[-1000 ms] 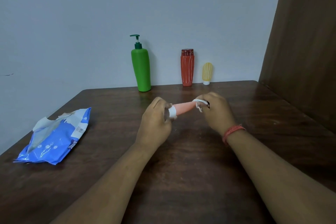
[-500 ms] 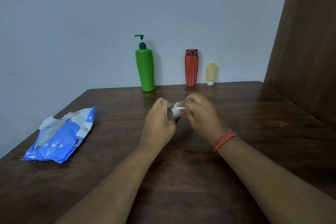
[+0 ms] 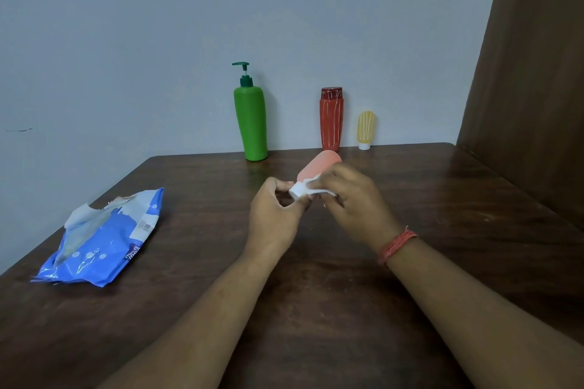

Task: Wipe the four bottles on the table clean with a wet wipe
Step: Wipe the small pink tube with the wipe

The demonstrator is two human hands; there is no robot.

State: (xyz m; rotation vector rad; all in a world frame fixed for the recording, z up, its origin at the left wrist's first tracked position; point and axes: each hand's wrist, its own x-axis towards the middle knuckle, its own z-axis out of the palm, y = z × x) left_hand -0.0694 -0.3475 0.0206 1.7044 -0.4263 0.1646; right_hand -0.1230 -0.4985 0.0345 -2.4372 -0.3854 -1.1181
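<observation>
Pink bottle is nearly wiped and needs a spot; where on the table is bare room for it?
Bare wood lies between the wipes pack and the left hand, and right of the right hand toward the table edge. The back is crowded: green pump bottle, red bottle, yellow bottle.

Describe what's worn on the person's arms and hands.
Both forearms are bare, with no sleeves in view. The left hand wears nothing. The right hand has a band of orange-red thread wound several times round the wrist. No gloves, rings or watch show.
</observation>
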